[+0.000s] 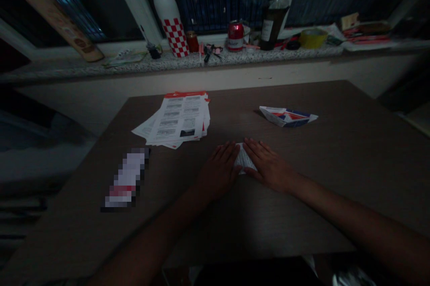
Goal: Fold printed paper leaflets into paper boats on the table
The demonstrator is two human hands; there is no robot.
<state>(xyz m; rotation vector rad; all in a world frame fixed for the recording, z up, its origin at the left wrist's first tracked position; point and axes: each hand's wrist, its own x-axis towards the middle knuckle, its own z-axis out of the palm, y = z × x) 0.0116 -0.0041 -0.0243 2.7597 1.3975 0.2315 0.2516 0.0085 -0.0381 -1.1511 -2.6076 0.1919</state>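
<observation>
White printed paper, one small piece [245,163], lies on the brown wood-grain table [339,153], in the gap between the two hands and partly under their fingers. The left hand [221,167] is stretched flat over its left side, and the right hand [270,165] is equally flat over its right side, with both thumbs at its near edge. Beyond the right hand stands a white, blue and red folded paper boat [287,118]. Beyond the left hand is a loose pile of white printed sheets [176,118]; nearer lies a blurred rectangular object [126,178].
</observation>
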